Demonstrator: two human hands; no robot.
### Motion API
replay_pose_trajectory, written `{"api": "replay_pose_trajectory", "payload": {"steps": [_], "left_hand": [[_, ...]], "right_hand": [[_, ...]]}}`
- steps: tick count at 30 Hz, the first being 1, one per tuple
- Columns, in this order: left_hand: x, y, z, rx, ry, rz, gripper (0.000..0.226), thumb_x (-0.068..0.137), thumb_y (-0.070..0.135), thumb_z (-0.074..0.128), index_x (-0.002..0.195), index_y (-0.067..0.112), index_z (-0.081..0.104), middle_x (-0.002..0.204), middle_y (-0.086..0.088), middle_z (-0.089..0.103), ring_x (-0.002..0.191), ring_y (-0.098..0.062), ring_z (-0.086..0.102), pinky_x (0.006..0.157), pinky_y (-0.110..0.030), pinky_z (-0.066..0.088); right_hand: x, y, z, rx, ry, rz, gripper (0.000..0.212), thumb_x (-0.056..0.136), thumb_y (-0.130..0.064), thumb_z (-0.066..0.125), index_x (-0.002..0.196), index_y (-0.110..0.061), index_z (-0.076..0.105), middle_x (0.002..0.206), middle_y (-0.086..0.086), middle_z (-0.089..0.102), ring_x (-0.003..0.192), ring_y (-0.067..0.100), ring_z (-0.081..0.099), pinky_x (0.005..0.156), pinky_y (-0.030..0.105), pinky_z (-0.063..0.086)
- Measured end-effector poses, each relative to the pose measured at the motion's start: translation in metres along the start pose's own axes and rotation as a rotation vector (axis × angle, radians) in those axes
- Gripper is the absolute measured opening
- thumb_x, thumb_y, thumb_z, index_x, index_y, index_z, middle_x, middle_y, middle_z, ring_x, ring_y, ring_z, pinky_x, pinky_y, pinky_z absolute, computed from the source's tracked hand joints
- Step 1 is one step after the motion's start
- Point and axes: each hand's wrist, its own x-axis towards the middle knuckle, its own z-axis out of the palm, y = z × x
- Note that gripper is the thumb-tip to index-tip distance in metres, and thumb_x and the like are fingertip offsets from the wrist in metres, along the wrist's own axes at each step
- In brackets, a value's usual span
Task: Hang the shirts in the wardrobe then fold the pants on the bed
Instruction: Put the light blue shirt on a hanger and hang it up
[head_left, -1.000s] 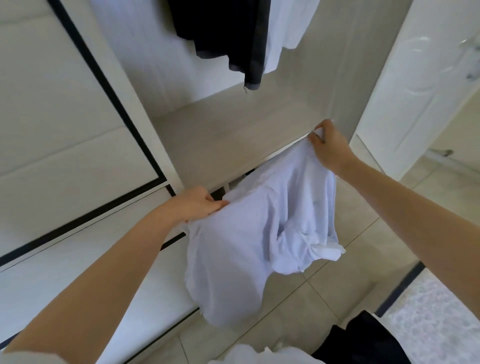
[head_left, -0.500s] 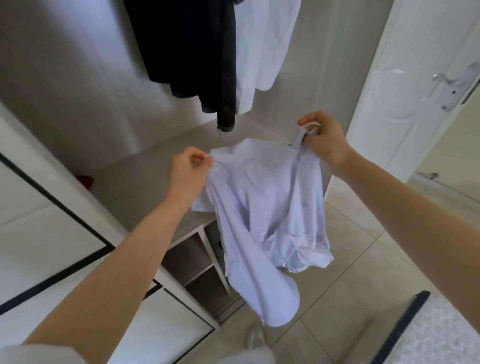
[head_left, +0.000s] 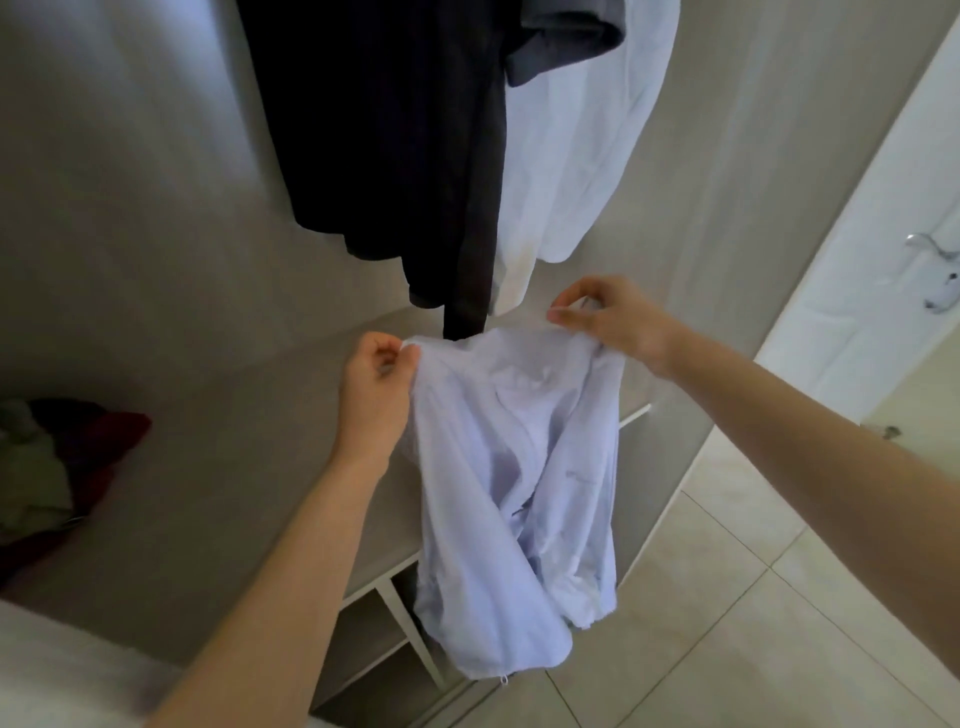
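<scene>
1 shirt (head_left: 514, 467) pinched by left hand (head_left: 371, 395), right hand (head_left: 618, 325).

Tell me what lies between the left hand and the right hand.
In the head view, the top edge of the pale blue shirt spans the gap, pinched by the left hand and the right hand; the dark garment hangs just behind.

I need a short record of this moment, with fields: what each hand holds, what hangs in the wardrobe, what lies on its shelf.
left hand: grips the top edge of the pale blue shirt, left side
right hand: pinches the same top edge, right side
pale blue shirt: held up before the open wardrobe, crumpled, lower part hanging loose
hanging: dark garment and white shirt, side by side
shelf: pile of red and green clothes, far left
hanger for the held shirt: cannot tell
</scene>
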Motion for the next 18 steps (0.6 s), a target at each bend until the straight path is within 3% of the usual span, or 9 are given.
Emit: {"api": "replay_pose_trajectory", "payload": {"steps": [2, 4, 6, 8, 11, 14, 16, 18], "left_hand": [[0.006, -0.004, 0.002, 0.024, -0.030, -0.015, 0.018, 0.093, 0.016, 0.061, 0.080, 0.024, 0.051, 0.069, 0.003, 0.053, 0.056, -0.002, 0.046, 0.058, -0.018, 0.040], [0.011, -0.005, 0.003, 0.058, -0.053, -0.037, 0.017, 0.092, 0.011, 0.061, 0.082, 0.022, 0.051, 0.073, 0.003, 0.056, 0.056, 0.002, 0.048, 0.056, -0.013, 0.039], [0.013, -0.006, 0.005, 0.080, -0.090, -0.101, 0.013, 0.090, 0.008, 0.062, 0.092, 0.019, 0.054, 0.084, 0.003, 0.061, 0.069, 0.001, 0.055, 0.063, -0.014, 0.042], [0.015, -0.010, 0.007, 0.094, -0.156, -0.178, 0.013, 0.090, 0.011, 0.064, 0.099, 0.017, 0.057, 0.090, 0.004, 0.065, 0.077, -0.005, 0.059, 0.066, -0.015, 0.044], [0.011, -0.007, 0.006, 0.242, -0.377, -0.229, 0.001, 0.097, 0.024, 0.058, 0.097, 0.025, 0.060, 0.085, 0.006, 0.073, 0.079, -0.010, 0.065, 0.060, -0.022, 0.045], [0.002, 0.006, 0.007, 0.359, -0.549, -0.329, 0.010, 0.101, 0.023, 0.052, 0.105, 0.019, 0.060, 0.092, -0.007, 0.074, 0.067, -0.009, 0.070, 0.054, -0.025, 0.053], [-0.003, 0.016, 0.010, 0.407, -0.513, -0.347, 0.012, 0.099, 0.020, 0.054, 0.109, 0.015, 0.061, 0.095, -0.010, 0.071, 0.063, -0.011, 0.071, 0.061, -0.030, 0.058], [-0.001, 0.021, 0.011, 0.453, -0.366, -0.205, 0.014, 0.095, 0.018, 0.061, 0.108, 0.021, 0.063, 0.099, -0.002, 0.071, 0.081, -0.019, 0.072, 0.078, -0.034, 0.058]], "right_hand": [[0.008, 0.000, 0.005, -0.056, 0.001, -0.060, 0.011, 0.086, -0.016, 0.071, 0.096, -0.012, 0.068, 0.068, -0.007, 0.049, 0.061, 0.006, 0.045, 0.054, 0.006, 0.036], [0.014, -0.001, 0.009, -0.061, -0.020, -0.117, 0.011, 0.086, -0.011, 0.069, 0.096, -0.014, 0.066, 0.072, -0.006, 0.051, 0.062, 0.002, 0.049, 0.056, 0.006, 0.038], [0.018, -0.005, 0.010, -0.017, -0.065, -0.191, 0.013, 0.088, -0.003, 0.064, 0.097, -0.012, 0.065, 0.080, -0.004, 0.056, 0.063, -0.005, 0.052, 0.062, 0.003, 0.039], [0.023, -0.012, 0.010, 0.007, -0.140, -0.297, 0.016, 0.090, 0.001, 0.059, 0.101, -0.008, 0.067, 0.094, 0.000, 0.062, 0.073, -0.006, 0.053, 0.072, 0.002, 0.040], [0.030, -0.023, 0.006, 0.001, -0.300, -0.489, 0.019, 0.092, 0.000, 0.059, 0.107, -0.007, 0.069, 0.105, -0.007, 0.066, 0.096, -0.004, 0.060, 0.090, 0.010, 0.042], [0.035, -0.034, 0.002, 0.007, -0.454, -0.600, 0.020, 0.093, -0.003, 0.060, 0.111, -0.008, 0.069, 0.112, -0.006, 0.067, 0.105, 0.000, 0.061, 0.095, 0.013, 0.043], [0.037, -0.040, -0.004, 0.038, -0.540, -0.647, 0.020, 0.094, -0.005, 0.059, 0.112, -0.009, 0.068, 0.115, -0.004, 0.068, 0.108, 0.003, 0.061, 0.098, 0.017, 0.043], [0.038, -0.045, -0.011, 0.068, -0.620, -0.686, 0.021, 0.094, -0.005, 0.059, 0.111, -0.011, 0.069, 0.113, -0.002, 0.069, 0.108, 0.006, 0.062, 0.098, 0.018, 0.044]]}}
